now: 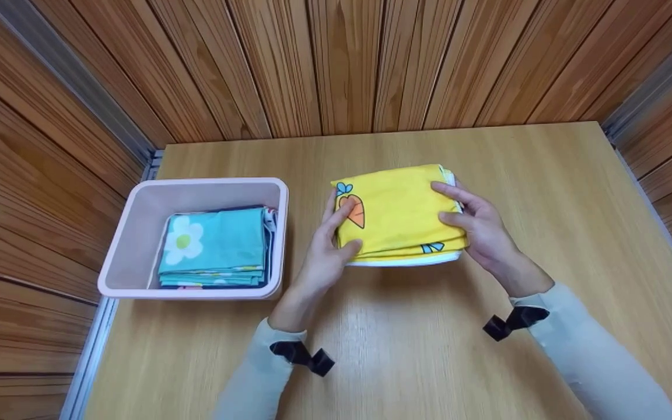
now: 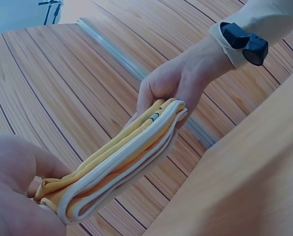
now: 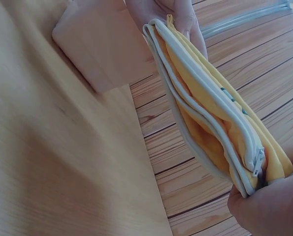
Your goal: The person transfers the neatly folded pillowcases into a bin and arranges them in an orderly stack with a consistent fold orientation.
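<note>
Both hands hold a folded yellow fabric cover (image 1: 397, 210) with white edges and a carrot print, lifted above the table. My left hand (image 1: 330, 251) grips its left side, thumb and a finger on top. On the right side my right hand (image 1: 482, 233) pinches the folds, thumb above and other fingers partly hidden beneath. The left wrist view shows the stacked layers of the cover (image 2: 121, 157) edge-on between the hands. A small zipper pull (image 3: 258, 161) hangs at its edge in the right wrist view.
A pale pink plastic bin (image 1: 129, 245) stands on the table (image 1: 406, 361) to the left. Inside it lies a folded teal cloth (image 1: 225, 236) with a white flower, atop other folded fabric. Wood-panelled walls (image 1: 347, 64) enclose the table at the back and sides.
</note>
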Motion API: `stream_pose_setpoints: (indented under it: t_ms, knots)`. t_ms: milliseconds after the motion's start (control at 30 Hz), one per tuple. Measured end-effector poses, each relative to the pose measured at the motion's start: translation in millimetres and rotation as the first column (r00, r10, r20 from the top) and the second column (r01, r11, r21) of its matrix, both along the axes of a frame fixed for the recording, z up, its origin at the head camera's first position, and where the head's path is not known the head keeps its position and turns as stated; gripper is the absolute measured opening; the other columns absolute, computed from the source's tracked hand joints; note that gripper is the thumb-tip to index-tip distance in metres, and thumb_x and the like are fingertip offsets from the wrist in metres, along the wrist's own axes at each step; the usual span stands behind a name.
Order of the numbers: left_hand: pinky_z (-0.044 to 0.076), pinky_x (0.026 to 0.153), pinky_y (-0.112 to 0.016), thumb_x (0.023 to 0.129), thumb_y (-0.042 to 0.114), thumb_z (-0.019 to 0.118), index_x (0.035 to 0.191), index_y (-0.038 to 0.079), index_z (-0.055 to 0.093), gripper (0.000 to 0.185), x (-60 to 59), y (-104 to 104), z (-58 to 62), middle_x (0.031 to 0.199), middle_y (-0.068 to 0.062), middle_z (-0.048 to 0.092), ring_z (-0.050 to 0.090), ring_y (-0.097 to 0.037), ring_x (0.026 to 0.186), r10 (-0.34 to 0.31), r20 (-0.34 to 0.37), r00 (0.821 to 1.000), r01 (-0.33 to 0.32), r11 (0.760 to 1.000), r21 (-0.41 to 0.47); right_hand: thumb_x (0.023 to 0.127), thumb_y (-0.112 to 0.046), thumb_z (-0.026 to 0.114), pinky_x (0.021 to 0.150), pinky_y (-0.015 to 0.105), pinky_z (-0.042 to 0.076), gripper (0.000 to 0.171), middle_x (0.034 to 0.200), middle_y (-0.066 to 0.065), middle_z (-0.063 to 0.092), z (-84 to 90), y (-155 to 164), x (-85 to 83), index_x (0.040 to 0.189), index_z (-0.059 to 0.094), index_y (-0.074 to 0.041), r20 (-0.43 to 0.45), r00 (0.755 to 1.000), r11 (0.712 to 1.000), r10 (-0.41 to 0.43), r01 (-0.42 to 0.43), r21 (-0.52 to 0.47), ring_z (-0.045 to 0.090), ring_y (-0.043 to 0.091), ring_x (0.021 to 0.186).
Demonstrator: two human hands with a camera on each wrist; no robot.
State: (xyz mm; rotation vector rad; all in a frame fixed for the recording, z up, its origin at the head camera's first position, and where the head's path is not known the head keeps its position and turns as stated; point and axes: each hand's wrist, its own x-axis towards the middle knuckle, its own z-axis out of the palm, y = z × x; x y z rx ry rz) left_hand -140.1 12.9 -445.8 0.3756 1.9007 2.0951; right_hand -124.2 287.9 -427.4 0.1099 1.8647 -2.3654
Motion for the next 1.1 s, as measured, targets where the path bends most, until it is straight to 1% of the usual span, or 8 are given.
stream_pose_setpoints:
  t_ms: [100, 300, 500, 533, 667, 833, 900, 1100]
  knots:
    - [0.03, 0.117, -0.024, 0.091, -0.015, 0.057, 0.158, 0.012, 0.037, 0.075, -0.3, -3.6, 0.6, 0.171, 0.009, -0.001, 0.001, -0.014, 0.156, 0.002, -0.002, 1.0, -0.002, 1.0, 0.005, 0.097, 0.014, 0.05, 0.096, 0.023, 0.052, 0.055, 0.172, 0.003, -0.002, 0.4, -3.3, -1.6, 0.151, 0.045, 0.002, 0.009, 1.0, 1.0, 0.004, -0.004, -0.002, 0.014, 0.025, 0.155]
    - [0.031, 0.117, -0.026, 0.091, -0.016, 0.056, 0.158, 0.011, 0.037, 0.075, -1.1, -10.8, 2.2, 0.171, 0.008, -0.001, 0.001, -0.016, 0.156, 0.001, -0.003, 1.0, -0.001, 1.0, 0.017, 0.098, 0.013, 0.05, 0.096, 0.024, 0.052, 0.055, 0.172, 0.002, -0.002, 1.7, -9.7, -4.0, 0.151, 0.047, -0.001, 0.026, 1.0, 1.0, 0.006, -0.006, -0.011, 0.02, 0.027, 0.154]
    - [0.028, 0.118, -0.024, 0.091, -0.017, 0.056, 0.157, 0.011, 0.038, 0.074, -1.2, -16.6, 7.3, 0.171, 0.01, 0.0, 0.003, -0.013, 0.156, 0.011, 0.02, 1.0, -0.012, 0.999, 0.036, 0.097, 0.014, 0.05, 0.096, 0.024, 0.052, 0.056, 0.172, 0.004, -0.001, 5.4, -17.1, -6.4, 0.151, 0.042, 0.004, 0.024, 1.0, 1.0, 0.008, -0.008, -0.017, 0.02, 0.025, 0.154]
    - [0.028, 0.118, -0.023, 0.091, -0.018, 0.056, 0.157, 0.012, 0.039, 0.074, -1.1, -17.6, 8.3, 0.171, 0.011, 0.001, 0.003, -0.012, 0.156, 0.016, 0.029, 0.999, -0.017, 0.999, 0.037, 0.097, 0.014, 0.05, 0.097, 0.024, 0.052, 0.056, 0.172, 0.003, 0.0, 6.1, -18.1, -6.7, 0.152, 0.042, 0.004, 0.025, 1.0, 1.0, 0.009, -0.009, -0.013, 0.021, 0.026, 0.153]
    - [0.03, 0.116, -0.021, 0.091, -0.017, 0.058, 0.156, 0.015, 0.04, 0.075, -0.7, -21.6, 11.5, 0.17, 0.013, 0.003, 0.004, -0.01, 0.156, 0.038, 0.06, 0.997, -0.039, 0.999, 0.02, 0.097, 0.014, 0.05, 0.097, 0.025, 0.052, 0.056, 0.172, 0.002, 0.002, 7.9, -22.0, -7.2, 0.151, 0.043, 0.003, 0.025, 1.0, 1.0, 0.011, -0.011, -0.001, 0.025, 0.027, 0.152]
    - [0.033, 0.114, -0.021, 0.092, -0.016, 0.058, 0.157, 0.017, 0.04, 0.075, -0.2, -26.8, 14.2, 0.17, 0.013, 0.003, 0.005, -0.01, 0.156, 0.053, 0.053, 0.997, -0.053, 0.998, -0.015, 0.096, 0.015, 0.051, 0.097, 0.024, 0.052, 0.056, 0.172, 0.003, 0.004, 9.0, -27.6, -8.5, 0.15, 0.044, 0.004, 0.006, 1.0, 1.0, 0.014, -0.014, -0.003, 0.021, 0.025, 0.154]
    - [0.032, 0.115, -0.021, 0.092, -0.017, 0.057, 0.157, 0.016, 0.04, 0.075, 0.3, -29.1, 15.3, 0.17, 0.012, 0.003, 0.006, -0.01, 0.155, 0.056, 0.047, 0.997, -0.056, 0.998, -0.013, 0.096, 0.015, 0.051, 0.097, 0.024, 0.051, 0.056, 0.172, 0.003, 0.004, 10.1, -30.0, -8.9, 0.15, 0.044, 0.005, 0.0, 1.0, 1.0, 0.017, -0.017, 0.006, 0.02, 0.024, 0.154]
    - [0.029, 0.116, -0.02, 0.091, -0.018, 0.057, 0.156, 0.015, 0.042, 0.074, -0.1, -36.0, 20.3, 0.17, 0.013, 0.005, 0.007, -0.008, 0.155, 0.072, 0.058, 0.996, -0.072, 0.997, 0.0, 0.096, 0.013, 0.051, 0.098, 0.026, 0.052, 0.055, 0.172, 0.001, 0.006, 16.0, -36.6, -10.1, 0.15, 0.046, 0.002, 0.006, 1.0, 1.0, 0.025, -0.025, 0.003, 0.026, 0.024, 0.152]
